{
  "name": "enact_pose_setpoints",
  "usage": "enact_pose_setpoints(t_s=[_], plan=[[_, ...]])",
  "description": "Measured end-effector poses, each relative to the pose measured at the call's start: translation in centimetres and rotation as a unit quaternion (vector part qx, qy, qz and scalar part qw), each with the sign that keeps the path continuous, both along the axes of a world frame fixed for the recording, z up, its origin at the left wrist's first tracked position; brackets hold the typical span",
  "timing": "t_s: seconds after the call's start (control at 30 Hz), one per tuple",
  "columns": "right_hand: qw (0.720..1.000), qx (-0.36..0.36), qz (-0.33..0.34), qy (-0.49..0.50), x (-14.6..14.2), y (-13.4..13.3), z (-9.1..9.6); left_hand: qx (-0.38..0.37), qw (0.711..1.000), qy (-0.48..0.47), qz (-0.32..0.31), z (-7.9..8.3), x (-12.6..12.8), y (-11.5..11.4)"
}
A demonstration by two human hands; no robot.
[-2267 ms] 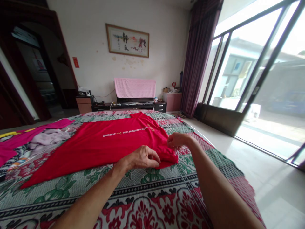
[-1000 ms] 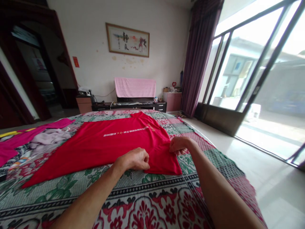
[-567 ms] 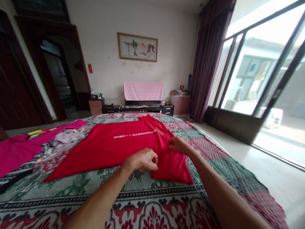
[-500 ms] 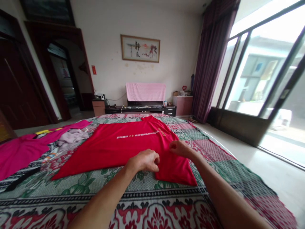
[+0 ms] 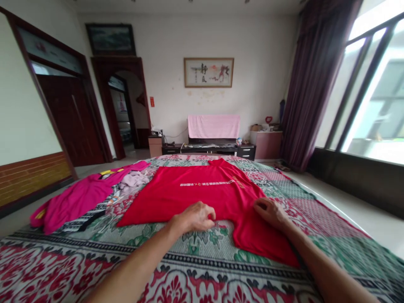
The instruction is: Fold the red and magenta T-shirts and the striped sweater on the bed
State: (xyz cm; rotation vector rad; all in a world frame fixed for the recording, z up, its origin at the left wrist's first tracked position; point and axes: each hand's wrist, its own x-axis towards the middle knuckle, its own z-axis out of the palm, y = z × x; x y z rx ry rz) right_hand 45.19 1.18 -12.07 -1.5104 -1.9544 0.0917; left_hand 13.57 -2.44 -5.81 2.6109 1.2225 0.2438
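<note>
A red T-shirt (image 5: 189, 193) with a line of pale printing lies spread sideways on a patterned bedspread (image 5: 189, 286). Its collar is at the far right, and one sleeve points towards me. At the shirt's near side edge, close to the armpit, is my left hand (image 5: 197, 216). Its fingers are curled against the thumb at the cloth, though the fingertips are partly hidden. My right hand (image 5: 272, 211) is closed on the shirt around the shoulder, above the near sleeve, and the fabric there shows pulled folds.
A pile of clothes, with a magenta garment (image 5: 78, 198) on top, lies on the left of the bedspread. Beyond the far edge stands a low black cabinet (image 5: 205, 149) with a pink towel (image 5: 214, 126) above it. Purple curtains (image 5: 306, 92) hang beside the window on the right.
The view has turned left. My right hand has moved right, away from my left hand, and the near sleeve and shoulder have shifted right with it. My left hand stays by the shirt's near edge.
</note>
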Motion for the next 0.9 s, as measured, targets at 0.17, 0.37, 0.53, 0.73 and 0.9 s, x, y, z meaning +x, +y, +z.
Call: enact_pose_setpoints(t_s=[0.17,0.37,0.53,0.73,0.9], plan=[[1.000,-0.010,0.015,0.008,-0.1,-0.2,0.3,0.065,0.981,0.037,0.177,-0.3,-12.5,1.5],[0.994,-0.074,0.083,0.004,1.7,0.5,1.8,-0.018,0.981,0.070,0.179,-1.4,-20.6,0.7],[0.985,-0.126,0.114,-0.036,4.3,0.5,2.4,-0.031,0.986,0.060,0.151,-2.1,-21.3,0.3],[0.989,-0.076,0.106,-0.067,4.6,-0.1,1.6,0.012,0.986,0.089,0.144,-2.4,-20.9,0.8],[0.988,-0.052,0.122,-0.076,4.4,0.0,1.3,0.067,0.985,0.073,0.139,-3.0,-21.1,1.1]])
